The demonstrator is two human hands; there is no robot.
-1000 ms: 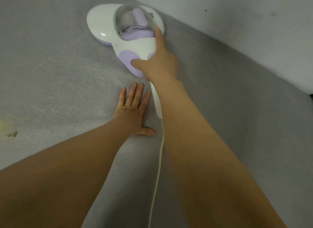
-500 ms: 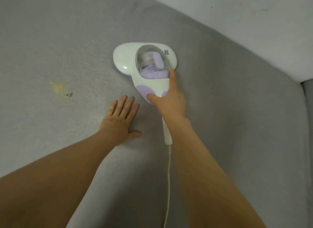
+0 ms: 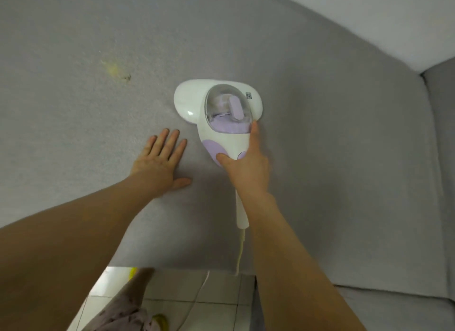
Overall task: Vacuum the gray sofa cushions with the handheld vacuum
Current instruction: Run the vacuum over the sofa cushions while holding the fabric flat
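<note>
Lilac plastic lies under the thumb of the right hand (image 3: 248,168), which grips the handheld vacuum (image 3: 189,101) from above. The thumb presses on the oval lilac patch on the left of the neck. The index finger lies straight along the right side of the body, its tip touching the rim of the clear dust cup (image 3: 221,101). The other fingers (image 3: 253,138) of this hand are hidden under the palm, where they wrap the handle. The slim white handle (image 3: 242,215) runs back beneath the wrist and comes out below it.

Just left of the vacuum's neck, the left hand (image 3: 160,163) lies flat on the fabric, palm down. Its fingers are straight and close together and its thumb is spread out to the right. It holds nothing and does not touch the machine.

The vacuum sits head-down on the gray sofa cushion (image 3: 73,133), near the middle of the seat. Its broad white head points away from the person, and a small printed code square is on its right shoulder. A pale cord (image 3: 240,254) leaves the end of the handle, crosses the front edge of the cushion and trails onto the white tiled floor (image 3: 216,289).

Up and left of the vacuum, well apart from it, a small yellowish stain (image 3: 114,68) with a dark speck marks the fabric. At the right a seam separates a second gray cushion (image 3: 440,158). A pale wall (image 3: 369,15) rises behind the sofa. At the bottom edge are a patterned mauve garment (image 3: 123,313) and something yellow, too small to identify.
</note>
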